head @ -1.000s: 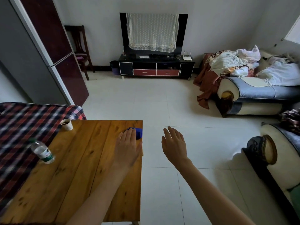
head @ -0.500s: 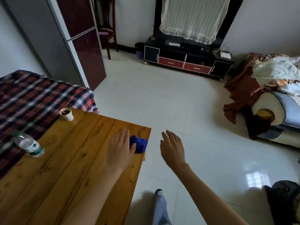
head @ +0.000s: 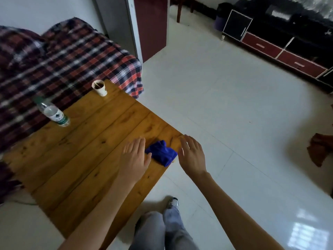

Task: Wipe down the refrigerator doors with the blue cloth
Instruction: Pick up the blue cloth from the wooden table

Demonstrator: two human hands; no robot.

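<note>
A crumpled blue cloth point(head: 161, 153) lies at the right corner of a wooden table point(head: 86, 148). My left hand point(head: 134, 157) is flat with straight fingers just left of the cloth, its thumb side touching it. To the cloth's right, my right hand point(head: 191, 155) hovers over the table's edge, fingers straight, holding nothing. The refrigerator point(head: 144, 24), with dark red doors and a grey side, stands at the top of the view, beyond the table.
A plastic water bottle point(head: 53, 112) and a paper cup point(head: 99, 88) stand on the table's far side. A plaid-covered piece of furniture point(head: 54, 60) sits between table and refrigerator. A TV cabinet point(head: 281, 42) lines the far wall. My legs point(head: 167, 226) stand on the white tile floor.
The view has tilted down and turned left. My left hand has slid off the cloth to its left side, uncovering it. My right hand has come closer to the cloth.
</note>
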